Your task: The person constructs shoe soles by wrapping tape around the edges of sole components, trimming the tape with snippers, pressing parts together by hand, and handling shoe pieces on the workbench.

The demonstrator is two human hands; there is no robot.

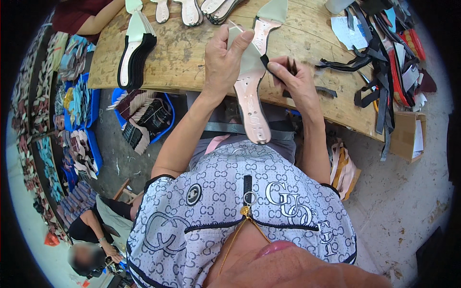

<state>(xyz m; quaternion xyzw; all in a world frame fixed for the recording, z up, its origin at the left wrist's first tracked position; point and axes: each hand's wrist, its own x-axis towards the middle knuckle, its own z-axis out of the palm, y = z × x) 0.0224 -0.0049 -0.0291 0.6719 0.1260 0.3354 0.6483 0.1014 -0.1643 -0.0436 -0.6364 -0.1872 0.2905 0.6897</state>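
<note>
My left hand [224,62] is closed around the broad grey-green end of a flat paddle-shaped piece [250,103]. Its long pale-pink part has small holes and a thin dark edge, and it hangs down past the table edge toward me. My right hand [297,84] is beside it, fingers pinched together at the piece's right edge. A short black strip [264,60] shows at the fingertips there, and a slim dark object sticks up between the fingers, too small to name. A similar pink piece [261,36] with a grey-green tip lies just beyond my hands.
A fanned stack of black-edged pieces [137,57] lies on the wooden table [187,67] at left. Black straps [372,62] heap at right beside a cardboard box [407,137]. Below stands a blue bin [168,127] of cut pieces. Another person [98,230] is at lower left; another's arm [103,19] reaches in at the top left.
</note>
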